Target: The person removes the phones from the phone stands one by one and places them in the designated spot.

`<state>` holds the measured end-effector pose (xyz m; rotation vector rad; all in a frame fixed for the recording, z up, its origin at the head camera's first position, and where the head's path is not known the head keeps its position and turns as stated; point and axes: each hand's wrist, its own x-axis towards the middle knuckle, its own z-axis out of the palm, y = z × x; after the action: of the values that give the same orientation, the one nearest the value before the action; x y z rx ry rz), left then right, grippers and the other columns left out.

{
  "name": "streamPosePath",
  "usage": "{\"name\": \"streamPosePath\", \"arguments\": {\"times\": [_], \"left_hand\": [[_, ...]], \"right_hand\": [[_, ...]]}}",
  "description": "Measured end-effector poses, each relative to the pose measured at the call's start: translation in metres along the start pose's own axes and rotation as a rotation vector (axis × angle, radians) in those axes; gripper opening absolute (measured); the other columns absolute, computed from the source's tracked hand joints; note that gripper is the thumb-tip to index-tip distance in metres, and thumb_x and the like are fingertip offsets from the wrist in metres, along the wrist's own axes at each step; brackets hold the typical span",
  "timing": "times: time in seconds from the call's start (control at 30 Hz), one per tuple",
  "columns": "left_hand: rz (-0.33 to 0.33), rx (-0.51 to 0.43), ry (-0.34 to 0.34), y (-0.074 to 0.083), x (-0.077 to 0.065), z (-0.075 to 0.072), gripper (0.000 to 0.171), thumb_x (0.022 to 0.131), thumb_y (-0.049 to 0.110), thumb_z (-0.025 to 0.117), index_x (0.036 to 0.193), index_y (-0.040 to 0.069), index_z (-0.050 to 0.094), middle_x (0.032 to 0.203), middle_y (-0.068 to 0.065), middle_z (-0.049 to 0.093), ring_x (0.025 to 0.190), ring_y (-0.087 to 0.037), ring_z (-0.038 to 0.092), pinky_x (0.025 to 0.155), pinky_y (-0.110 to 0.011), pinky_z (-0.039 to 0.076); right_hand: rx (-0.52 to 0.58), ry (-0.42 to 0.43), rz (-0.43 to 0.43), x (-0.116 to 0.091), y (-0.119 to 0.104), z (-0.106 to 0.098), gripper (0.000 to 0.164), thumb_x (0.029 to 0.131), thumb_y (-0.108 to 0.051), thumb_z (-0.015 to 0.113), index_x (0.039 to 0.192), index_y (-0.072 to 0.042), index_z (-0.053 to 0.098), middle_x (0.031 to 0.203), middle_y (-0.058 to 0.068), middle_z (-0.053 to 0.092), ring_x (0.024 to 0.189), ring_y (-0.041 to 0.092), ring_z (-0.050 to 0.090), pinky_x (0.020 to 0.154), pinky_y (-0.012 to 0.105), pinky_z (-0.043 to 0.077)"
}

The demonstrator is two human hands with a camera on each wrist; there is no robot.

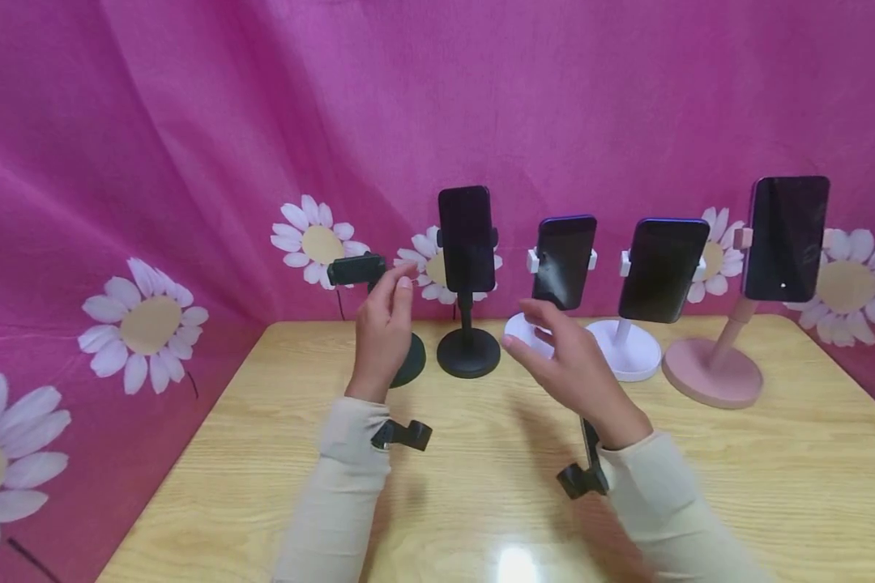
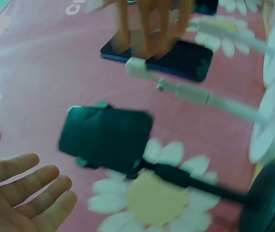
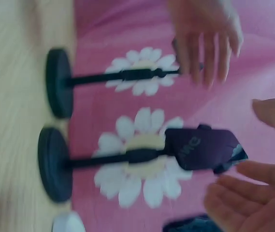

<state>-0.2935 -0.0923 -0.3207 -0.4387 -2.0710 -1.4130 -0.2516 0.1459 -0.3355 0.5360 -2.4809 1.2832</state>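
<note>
- The left hand (image 1: pixel 385 328) is raised in front of the leftmost dark stand (image 1: pixel 411 364), fingers extended and nothing in its grasp.
- That stand's holder (image 1: pixel 357 269) shows just left of the left fingers, its long axis running sideways, roughly along the table's (image 1: pixel 474 486) far edge. Of the two hands, the left is clearly the nearer; whether it touches the holder, I cannot tell.
- The right hand (image 1: pixel 572 368) is in the air, thumb and fingers spread well apart, grasping nothing. In the head view it partly covers the base of the first white stand (image 1: pixel 521 328).
- Between the hands, near the far edge, is the black stand (image 1: pixel 469 355). Its phone (image 1: pixel 467 240) is nearly upright, long axis up and down, right of the left fingertips and left of the right hand; the gap in depth is unclear.
- The first white stand's phone (image 1: pixel 565 261) leans just beyond the right fingers.
- Further right are the second white stand (image 1: pixel 630 356) with a tilted phone (image 1: pixel 664 269), then, towards the table's far right corner, the pink stand (image 1: pixel 714 374) with its tall phone (image 1: pixel 787 239).
</note>
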Motion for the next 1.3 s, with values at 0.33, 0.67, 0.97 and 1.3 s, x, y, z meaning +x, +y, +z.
{"name": "streamPosePath", "arguments": {"times": [0.33,0.67,0.97,1.3], "left_hand": [[-0.238,-0.397,-0.119,-0.004,0.022,0.042,0.058,0.102,0.048,0.029,0.154,0.022,0.023,0.157,-0.006,0.026,0.141,-0.023,0.030,0.114,-0.044,0.026],[-0.374,-0.556,-0.173,-0.008,0.038,0.051,0.060,0.102,0.050,0.024,0.156,0.025,0.016,0.158,-0.009,0.023,0.143,-0.026,0.025,0.115,-0.047,0.021],[-0.412,-0.530,-0.192,-0.016,0.033,0.055,0.060,0.101,0.051,0.025,0.155,0.026,0.018,0.153,-0.009,0.033,0.140,-0.025,0.030,0.115,-0.044,0.024],[-0.372,-0.475,-0.219,-0.019,0.037,0.052,0.059,0.102,0.053,0.023,0.155,0.028,0.019,0.148,-0.004,0.042,0.139,-0.022,0.033,0.114,-0.046,0.025]], "right_hand": [[0.155,0.117,-0.045,0.050,-0.019,0.028,0.088,0.088,-0.045,0.067,0.155,-0.019,0.017,0.159,0.000,0.023,0.142,0.020,0.028,0.111,0.048,0.030],[0.305,0.102,0.023,0.077,-0.009,0.036,0.089,0.090,-0.036,0.067,0.156,-0.017,0.009,0.159,0.008,0.019,0.143,0.028,0.026,0.112,0.041,0.029],[0.402,0.066,0.052,0.073,-0.016,0.035,0.076,0.095,-0.015,0.061,0.154,-0.007,0.015,0.153,0.021,0.029,0.139,0.036,0.032,0.112,0.053,0.027],[0.367,0.097,-0.032,0.083,0.011,0.043,0.069,0.096,-0.004,0.054,0.155,-0.014,0.020,0.149,0.017,0.039,0.132,0.032,0.044,0.108,0.048,0.035]]}}
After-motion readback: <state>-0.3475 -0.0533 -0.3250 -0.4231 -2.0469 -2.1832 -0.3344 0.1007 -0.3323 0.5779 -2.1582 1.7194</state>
